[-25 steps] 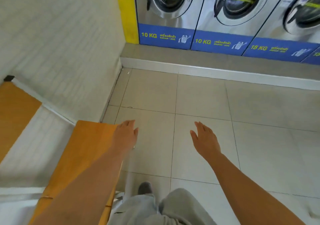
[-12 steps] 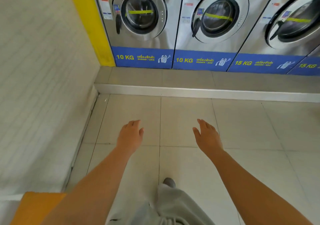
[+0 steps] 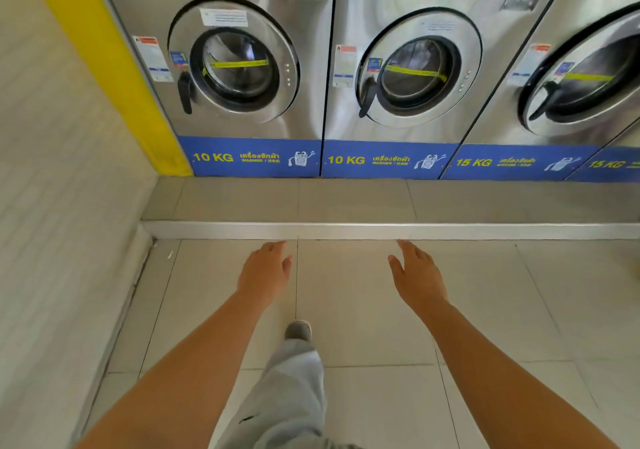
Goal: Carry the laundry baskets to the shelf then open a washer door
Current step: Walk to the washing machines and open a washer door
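Observation:
A row of steel front-loading washers stands ahead on a raised step. The leftmost 10 KG washer door is closed, with a black handle on its left side. A second 10 KG washer door and a 15 KG washer door to the right are closed too. My left hand and my right hand are stretched out low over the floor tiles, fingers apart, holding nothing, well short of the doors. No laundry basket or shelf is in sight.
A grey tiled step with a metal edge runs along the foot of the washers. A white wall and a yellow pillar close the left side. My leg and grey shoe are on the tiles below.
I have walked toward the washers, which now look larger and closer. The orange shelf at the lower left has dropped out of view. Both hands stay outstretched and apart.

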`<state>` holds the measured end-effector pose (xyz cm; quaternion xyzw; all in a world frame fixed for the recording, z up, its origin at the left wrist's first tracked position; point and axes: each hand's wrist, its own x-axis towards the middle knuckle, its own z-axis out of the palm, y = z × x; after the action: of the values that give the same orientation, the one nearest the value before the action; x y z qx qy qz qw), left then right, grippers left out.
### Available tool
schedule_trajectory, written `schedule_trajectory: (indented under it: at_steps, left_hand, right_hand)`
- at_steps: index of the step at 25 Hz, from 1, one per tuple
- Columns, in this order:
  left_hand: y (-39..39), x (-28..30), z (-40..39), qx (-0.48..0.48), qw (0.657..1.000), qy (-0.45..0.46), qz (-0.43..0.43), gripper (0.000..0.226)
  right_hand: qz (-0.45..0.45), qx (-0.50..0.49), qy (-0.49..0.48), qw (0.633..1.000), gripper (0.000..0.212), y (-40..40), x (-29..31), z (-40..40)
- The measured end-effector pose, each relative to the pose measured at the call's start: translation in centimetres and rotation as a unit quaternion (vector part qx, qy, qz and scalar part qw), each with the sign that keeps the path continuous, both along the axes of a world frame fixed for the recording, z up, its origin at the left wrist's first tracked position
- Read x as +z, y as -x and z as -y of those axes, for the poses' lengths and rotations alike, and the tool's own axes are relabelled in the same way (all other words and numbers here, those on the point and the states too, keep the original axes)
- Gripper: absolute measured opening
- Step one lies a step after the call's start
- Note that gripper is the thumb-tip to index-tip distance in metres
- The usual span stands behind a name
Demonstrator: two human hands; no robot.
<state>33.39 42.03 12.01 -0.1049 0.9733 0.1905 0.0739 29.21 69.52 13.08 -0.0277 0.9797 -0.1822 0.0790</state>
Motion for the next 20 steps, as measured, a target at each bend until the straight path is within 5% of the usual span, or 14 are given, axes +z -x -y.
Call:
schedule_trajectory:
  at_steps: [9,20]
  left_hand:
    - [26.8,3.1,-0.1,-0.029,0.999,-0.041,-0.012,0.046]
    - [50.1,4.2,-6.7,-0.005,0.996,-0.082,-0.022,0.047]
  right_hand:
    - [-0.033,-0.046,0.036,0.998,0.046,23.8,2.6,1.7]
    - [-0.032,0.003,0.039,0.999,0.047,50.7,3.2,-2.8]
